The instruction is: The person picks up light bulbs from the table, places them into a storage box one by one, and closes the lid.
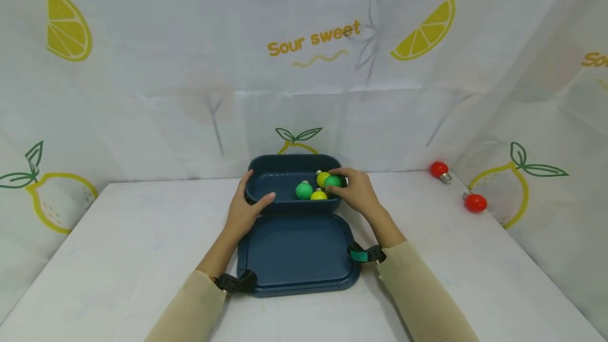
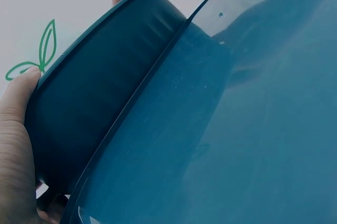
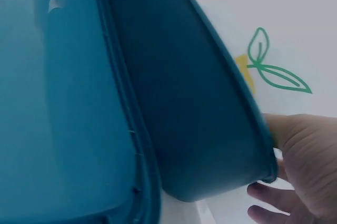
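A dark blue box (image 1: pixel 272 182) stands toward the back of the table, holding green and yellow light bulbs at its right end. My left hand (image 1: pixel 244 209) grips the box's left end, its thumb over the front rim. With thumb and forefinger, my right hand (image 1: pixel 359 190) pinches a green light bulb (image 1: pixel 334 182) inside the right end; other fingers (image 3: pixel 274 197) show outside the wall. Another green bulb (image 1: pixel 304 190) and two yellow bulbs (image 1: pixel 319 195) lie beside it. Both wrist views show the box's outer wall (image 2: pixel 100 92), which hides its contents.
A dark blue lid (image 1: pixel 299 252) lies flat just in front of the box, between the forearms. Two red bulbs (image 1: pixel 475 202) lie at the table's right edge. Behind, a white cloth (image 1: pixel 180 136) printed with lemons hangs close to the box.
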`<state>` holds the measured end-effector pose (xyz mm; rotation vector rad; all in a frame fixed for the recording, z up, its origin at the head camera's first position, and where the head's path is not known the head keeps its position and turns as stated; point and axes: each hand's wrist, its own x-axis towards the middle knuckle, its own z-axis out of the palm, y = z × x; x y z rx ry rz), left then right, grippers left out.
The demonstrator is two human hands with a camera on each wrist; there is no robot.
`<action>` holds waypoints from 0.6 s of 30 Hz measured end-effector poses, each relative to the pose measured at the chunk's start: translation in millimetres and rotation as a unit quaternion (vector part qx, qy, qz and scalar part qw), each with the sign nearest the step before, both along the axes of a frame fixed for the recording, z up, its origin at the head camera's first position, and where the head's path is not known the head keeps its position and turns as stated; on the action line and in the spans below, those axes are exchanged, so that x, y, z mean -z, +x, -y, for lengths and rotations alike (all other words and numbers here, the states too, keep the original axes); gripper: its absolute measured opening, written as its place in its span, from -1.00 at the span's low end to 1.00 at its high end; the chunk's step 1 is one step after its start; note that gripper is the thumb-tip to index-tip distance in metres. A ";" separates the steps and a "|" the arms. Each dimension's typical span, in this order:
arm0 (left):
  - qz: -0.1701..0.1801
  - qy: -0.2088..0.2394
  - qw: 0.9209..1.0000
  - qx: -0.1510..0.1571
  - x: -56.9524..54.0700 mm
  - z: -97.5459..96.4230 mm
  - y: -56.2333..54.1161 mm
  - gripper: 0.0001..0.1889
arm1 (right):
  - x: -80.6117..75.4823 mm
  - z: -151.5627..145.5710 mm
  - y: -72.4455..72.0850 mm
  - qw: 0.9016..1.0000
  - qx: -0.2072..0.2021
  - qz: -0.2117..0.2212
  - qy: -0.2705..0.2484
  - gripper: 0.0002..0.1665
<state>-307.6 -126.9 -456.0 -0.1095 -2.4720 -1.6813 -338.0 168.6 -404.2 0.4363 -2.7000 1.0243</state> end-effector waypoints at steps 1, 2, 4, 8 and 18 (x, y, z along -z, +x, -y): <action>0.001 0.000 1.000 0.000 0.2 0.2 -0.1 -0.04 | -0.9 -1.8 -0.5 1.000 0.000 -0.006 -0.004 -0.48; 0.001 0.000 1.000 0.001 0.2 0.2 -0.2 -0.04 | -2.1 -4.3 -1.1 1.000 0.004 -0.013 -0.008 -0.48; 0.001 0.000 1.000 0.001 -0.1 0.3 0.0 -0.04 | -4.2 -10.9 -2.7 0.999 0.016 -0.030 -0.021 -0.48; -0.003 0.002 1.000 0.001 -0.2 0.3 -0.6 -0.04 | -5.2 -28.5 -4.2 0.995 0.059 -0.056 -0.060 -0.48; 0.000 0.007 1.000 -0.002 0.3 -0.1 0.4 -0.03 | 5.2 -80.9 6.5 0.980 0.124 -0.136 -0.078 -0.49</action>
